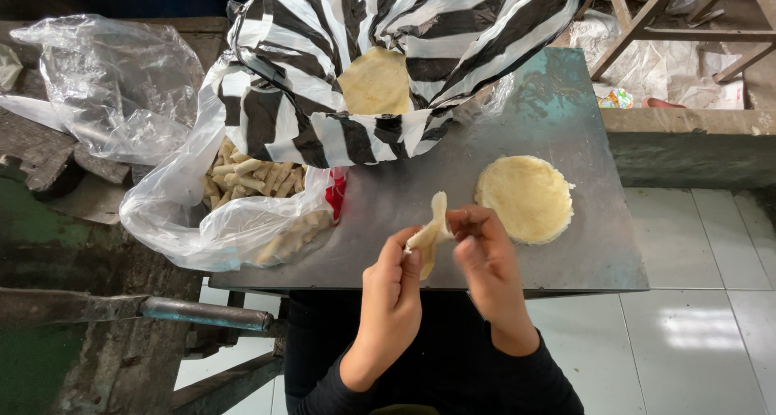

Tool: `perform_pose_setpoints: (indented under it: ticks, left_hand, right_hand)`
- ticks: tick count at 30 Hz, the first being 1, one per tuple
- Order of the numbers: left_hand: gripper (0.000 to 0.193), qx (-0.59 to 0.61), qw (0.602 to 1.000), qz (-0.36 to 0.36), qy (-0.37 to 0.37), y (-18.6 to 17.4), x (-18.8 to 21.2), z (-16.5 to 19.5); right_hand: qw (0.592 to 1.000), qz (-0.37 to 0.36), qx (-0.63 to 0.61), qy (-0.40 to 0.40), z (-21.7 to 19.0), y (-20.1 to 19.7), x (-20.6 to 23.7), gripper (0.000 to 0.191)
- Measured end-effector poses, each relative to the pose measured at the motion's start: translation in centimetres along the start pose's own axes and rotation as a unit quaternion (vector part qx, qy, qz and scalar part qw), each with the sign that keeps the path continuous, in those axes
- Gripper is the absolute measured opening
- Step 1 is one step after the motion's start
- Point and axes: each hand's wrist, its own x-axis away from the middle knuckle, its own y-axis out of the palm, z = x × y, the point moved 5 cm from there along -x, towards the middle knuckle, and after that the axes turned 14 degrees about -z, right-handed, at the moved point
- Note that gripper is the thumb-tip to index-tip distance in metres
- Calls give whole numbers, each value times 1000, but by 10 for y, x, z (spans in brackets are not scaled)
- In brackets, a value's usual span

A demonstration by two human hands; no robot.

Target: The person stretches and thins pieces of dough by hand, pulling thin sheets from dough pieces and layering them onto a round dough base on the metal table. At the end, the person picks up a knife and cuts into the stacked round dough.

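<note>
Hands are meeting at the near edge of the counter (566, 100), a grey metal top, and you are working one thin pale wrapper (432, 227) between them. Your left hand (392, 290) is closing its thumb and fingers on the lower part of the wrapper, a firm pinching grip. Your right hand (485, 261) is curling over from the other side, its fingertips (462, 219) touching the wrapper's upper edge; this hand is slightly blurred, so it appears to be gripping too, though how tightly is hard to tell. The wrapper is standing up between both grips, folded or rolled lengthwise, its top sticking out above your fingers and its lower end hanging just over the counter's front edge.

Just beyond your right hand, a round stack of wrappers (525, 198) is lying flat on the counter, close to but apart from your fingers. Farther back, a black-and-white striped bag (323, 75) is gaping open, with another round pale sheet (374, 82) showing inside it. To your left, a clear plastic bag (202, 221) is holding finished pale rolls (250, 176), piled together, well apart from your left hand. A second crumpled clear bag (121, 84) is lying farther off to the left.
</note>
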Motion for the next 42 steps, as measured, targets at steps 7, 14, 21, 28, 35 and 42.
perform_pose_setpoints:
  ticks: [7,14,21,28,35,42]
  left_hand:
    - [35,168,985,-30,12,10,-1,-5]
    - [35,228,973,-45,-3,18,3,-16]
    - [32,460,887,40,7,-8,1,-41]
    - [35,468,880,79,5,-47,-25,-73]
    - [62,-394,900,149,110,-35,-23,-6]
    - [77,13,943,-287,171,82,-118,25]
  right_hand:
    - [983,146,109,-14,8,-1,0,14]
    - [989,139,34,28,20,-1,1,19]
    - [979,187,-34,78,20,-57,-9,18]
    - [977,164,-113,75,-1,-147,-22,18]
    - [990,-15,-39,136,-36,-177,-42,22]
    - [982,-59,7,180,-62,-154,-41,25]
